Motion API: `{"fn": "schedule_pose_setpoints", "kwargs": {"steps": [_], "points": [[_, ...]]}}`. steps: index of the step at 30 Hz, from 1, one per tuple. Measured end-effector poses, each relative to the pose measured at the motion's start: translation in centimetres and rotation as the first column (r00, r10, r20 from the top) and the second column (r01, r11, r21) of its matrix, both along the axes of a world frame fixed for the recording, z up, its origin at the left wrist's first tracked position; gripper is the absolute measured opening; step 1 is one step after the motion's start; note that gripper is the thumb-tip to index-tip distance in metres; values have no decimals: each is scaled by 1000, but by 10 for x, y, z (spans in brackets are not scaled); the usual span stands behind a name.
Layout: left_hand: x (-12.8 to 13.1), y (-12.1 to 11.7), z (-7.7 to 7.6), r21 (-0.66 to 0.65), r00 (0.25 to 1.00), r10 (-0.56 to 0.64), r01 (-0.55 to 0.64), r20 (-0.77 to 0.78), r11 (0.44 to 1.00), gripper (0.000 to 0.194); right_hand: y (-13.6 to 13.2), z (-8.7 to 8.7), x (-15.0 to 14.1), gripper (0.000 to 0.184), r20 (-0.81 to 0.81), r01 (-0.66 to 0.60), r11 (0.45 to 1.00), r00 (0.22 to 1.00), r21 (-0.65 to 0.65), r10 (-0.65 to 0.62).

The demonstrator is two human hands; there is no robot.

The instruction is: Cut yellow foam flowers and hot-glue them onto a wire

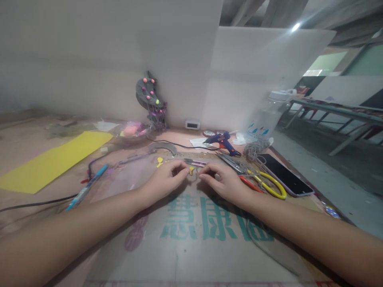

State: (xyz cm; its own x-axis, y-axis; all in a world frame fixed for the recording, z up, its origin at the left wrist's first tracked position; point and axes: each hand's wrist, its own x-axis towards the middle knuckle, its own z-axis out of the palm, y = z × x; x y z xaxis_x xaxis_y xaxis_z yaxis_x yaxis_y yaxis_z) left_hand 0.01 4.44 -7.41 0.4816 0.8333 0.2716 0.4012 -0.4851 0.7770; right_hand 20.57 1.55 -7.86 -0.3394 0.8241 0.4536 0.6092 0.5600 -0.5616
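Observation:
My left hand [168, 178] pinches a small yellow paper piece [191, 171] between thumb and fingertips. Just across from it, my right hand [220, 180] is closed in a pinch, with what looks like a thin grey cord at its fingertips. More grey cord [263, 248] trails out from under my right forearm. Both hands hover over a cardboard sheet [143, 255] with green printed characters. Another yellow cutout [160, 161] lies by my left knuckles. Behind the hands is a craft knife [195, 163].
Scissors [267, 184], a phone [285, 175], a cord ball [255, 150] and a bottle [266, 113] stand right. A glue gun [223, 142] lies behind. Left are yellow sheet [56, 159] and blue pen [87, 187]. A grey moon ornament [148, 93] leans at the back wall.

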Motion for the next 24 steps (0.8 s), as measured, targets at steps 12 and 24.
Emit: {"fn": "schedule_pose_setpoints", "kwargs": {"steps": [12,24], "points": [[-1,0,-3,23,1000,-27,26,16,999,27,-2,1,-1,14,46,-47,999,998,-14,48],[-2,1,-4,73,999,-37,39,-31,997,28,-9,-2,-3,15,119,-113,994,986,-3,113]]}}
